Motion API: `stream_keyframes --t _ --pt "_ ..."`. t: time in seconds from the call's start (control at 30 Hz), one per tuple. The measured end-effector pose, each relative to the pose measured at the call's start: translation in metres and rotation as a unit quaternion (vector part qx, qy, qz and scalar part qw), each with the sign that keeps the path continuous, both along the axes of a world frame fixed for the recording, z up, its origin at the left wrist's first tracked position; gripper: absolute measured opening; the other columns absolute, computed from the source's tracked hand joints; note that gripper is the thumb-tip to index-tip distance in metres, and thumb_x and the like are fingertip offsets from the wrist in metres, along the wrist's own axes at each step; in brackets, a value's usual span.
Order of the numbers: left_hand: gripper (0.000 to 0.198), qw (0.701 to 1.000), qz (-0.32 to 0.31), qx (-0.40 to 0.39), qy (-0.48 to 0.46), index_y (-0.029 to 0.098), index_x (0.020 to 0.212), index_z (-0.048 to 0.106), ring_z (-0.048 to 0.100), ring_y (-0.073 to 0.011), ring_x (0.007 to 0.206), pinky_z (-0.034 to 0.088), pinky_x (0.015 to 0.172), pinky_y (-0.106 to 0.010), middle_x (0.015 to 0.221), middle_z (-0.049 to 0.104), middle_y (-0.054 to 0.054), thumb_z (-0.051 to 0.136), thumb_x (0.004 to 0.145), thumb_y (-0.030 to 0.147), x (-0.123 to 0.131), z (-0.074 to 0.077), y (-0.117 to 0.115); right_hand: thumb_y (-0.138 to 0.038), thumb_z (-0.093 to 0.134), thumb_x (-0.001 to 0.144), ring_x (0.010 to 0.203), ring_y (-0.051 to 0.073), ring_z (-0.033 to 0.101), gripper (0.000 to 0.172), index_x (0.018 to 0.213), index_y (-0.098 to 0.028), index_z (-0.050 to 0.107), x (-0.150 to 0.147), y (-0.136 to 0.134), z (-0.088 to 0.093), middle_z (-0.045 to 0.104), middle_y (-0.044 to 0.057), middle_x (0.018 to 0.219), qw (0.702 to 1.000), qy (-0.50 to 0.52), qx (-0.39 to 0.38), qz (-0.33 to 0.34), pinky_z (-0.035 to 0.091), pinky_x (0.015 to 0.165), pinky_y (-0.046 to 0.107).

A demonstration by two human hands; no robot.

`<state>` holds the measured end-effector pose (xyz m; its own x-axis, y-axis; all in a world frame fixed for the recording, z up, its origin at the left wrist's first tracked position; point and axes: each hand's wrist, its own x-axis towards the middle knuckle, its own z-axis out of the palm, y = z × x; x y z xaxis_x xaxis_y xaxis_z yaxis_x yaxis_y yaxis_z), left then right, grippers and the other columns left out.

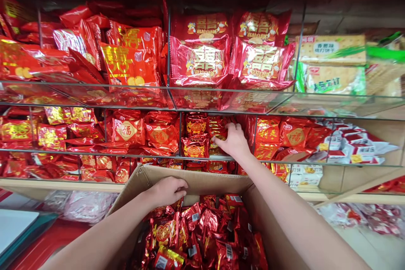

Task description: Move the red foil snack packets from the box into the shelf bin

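My right hand (234, 141) reaches into a middle-shelf compartment, its thumb and fingers closed around the sides of a stack of red-and-gold snack packets (217, 126). Just left of it, matching red packets (195, 146) stand piled. My left hand (167, 192) is over the near-left inside of an open cardboard box (196, 175), fingers curled; whatever they may hold is hidden. Loose shiny red snack packets (202, 228) fill the box, several with white barcode labels showing.
Clear dividers and a shelf front (221, 97) separate the compartments. Large red packs (202, 61) and green-and-clear cracker packs (332, 78) sit above. White packs (354, 143) lie to the right. Bagged goods (85, 204) are below left, beside a red surface (53, 240).
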<state>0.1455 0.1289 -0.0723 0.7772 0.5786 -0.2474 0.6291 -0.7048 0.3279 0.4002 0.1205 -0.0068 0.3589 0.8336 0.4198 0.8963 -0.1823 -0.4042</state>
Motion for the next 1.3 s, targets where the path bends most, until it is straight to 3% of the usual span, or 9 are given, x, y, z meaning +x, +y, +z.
stream_keyframes --t 0.1,0.17,0.27,0.37,0.5,0.6,0.87,1.07,1.3 --pt "0.032 0.995 0.023 -0.025 0.093 0.024 0.103 0.055 0.059 -0.0178 0.083 0.042 0.068 -0.024 0.096 0.063 -0.004 0.044 0.073 0.028 -0.006 -0.003 0.0 -0.039 0.038 0.079 0.087 0.018 0.046 0.027 0.086 -0.015 0.048 -0.005 -0.017 0.014 0.047 0.008 0.088 0.995 -0.007 0.086 0.058 0.037 0.078 0.03" --pt "0.033 0.989 0.031 -0.034 0.143 0.023 0.103 0.056 0.057 -0.0201 0.088 0.042 0.072 -0.027 0.1 0.062 -0.006 0.046 0.071 0.025 -0.009 -0.004 -0.001 -0.036 0.03 0.084 0.083 0.015 0.047 0.027 0.081 -0.017 0.049 -0.013 -0.039 0.02 0.049 0.006 0.083 0.985 -0.018 0.106 0.133 0.036 0.077 0.026" --pt "0.031 0.983 0.038 -0.049 0.176 0.022 0.097 0.059 0.058 -0.0214 0.086 0.042 0.07 -0.028 0.098 0.063 -0.007 0.047 0.069 0.022 -0.01 -0.008 -0.005 -0.037 0.028 0.085 0.074 0.014 0.048 0.033 0.075 -0.018 0.053 -0.031 -0.078 0.007 0.051 0.004 0.075 0.952 -0.075 0.007 0.297 0.036 0.07 0.025" --pt "0.032 0.979 0.035 -0.058 0.192 0.021 0.097 0.06 0.058 -0.0227 0.085 0.042 0.069 -0.029 0.099 0.062 -0.009 0.047 0.068 0.02 -0.008 -0.013 -0.009 -0.035 0.03 0.084 0.071 0.014 0.05 0.032 0.074 -0.019 0.056 -0.043 -0.106 -0.034 0.055 0.005 0.075 0.89 -0.127 -0.168 0.404 0.037 0.065 0.026" --pt "0.037 0.974 0.02 -0.085 0.209 0.024 0.096 0.06 0.059 -0.0207 0.079 0.042 0.063 -0.025 0.097 0.064 -0.006 0.05 0.062 0.013 -0.005 -0.015 -0.011 -0.02 0.041 0.079 0.075 0.017 0.055 0.02 0.078 -0.017 0.06 -0.04 -0.117 -0.089 0.061 0.008 0.082 0.862 -0.097 -0.345 0.36 0.039 0.066 0.026" --pt "0.045 0.974 0.021 -0.088 0.209 0.025 0.099 0.058 0.059 -0.0198 0.078 0.042 0.061 -0.024 0.098 0.063 -0.005 0.051 0.058 0.01 -0.006 -0.016 -0.008 -0.017 0.043 0.076 0.081 0.018 0.056 0.019 0.082 -0.018 0.061 -0.038 -0.119 -0.103 0.062 0.008 0.087 0.854 -0.068 -0.39 0.338 0.039 0.069 0.025" --pt "0.045 0.969 0.058 -0.077 0.228 0.023 0.095 0.061 0.059 -0.0193 0.074 0.042 0.062 -0.023 0.091 0.065 -0.005 0.054 0.054 0.008 -0.012 -0.015 -0.002 -0.018 0.045 0.073 0.077 0.019 0.059 0.02 0.085 -0.019 0.061 -0.046 -0.125 -0.106 0.064 0.009 0.085 0.834 -0.085 -0.412 0.358 0.04 0.061 0.025" --pt "0.043 0.974 0.067 -0.068 0.206 0.022 0.098 0.06 0.057 -0.021 0.085 0.041 0.071 -0.026 0.101 0.062 -0.007 0.052 0.058 0.007 -0.016 -0.008 0.003 -0.009 0.04 0.073 0.089 0.02 0.057 0.026 0.089 -0.015 0.06 -0.031 -0.116 -0.094 0.062 0.013 0.093 0.863 -0.104 -0.41 0.276 0.041 0.071 0.028" --pt "0.039 0.986 0.028 -0.103 0.132 0.024 0.106 0.054 0.056 -0.0145 0.076 0.04 0.064 -0.02 0.095 0.063 -0.001 0.046 0.068 0.018 -0.005 -0.004 -0.004 -0.005 0.059 0.053 0.075 0.024 0.061 0.02 0.071 -0.013 0.064 -0.016 -0.122 -0.084 0.064 0.013 0.08 0.849 -0.073 -0.481 0.206 0.045 0.059 0.027"
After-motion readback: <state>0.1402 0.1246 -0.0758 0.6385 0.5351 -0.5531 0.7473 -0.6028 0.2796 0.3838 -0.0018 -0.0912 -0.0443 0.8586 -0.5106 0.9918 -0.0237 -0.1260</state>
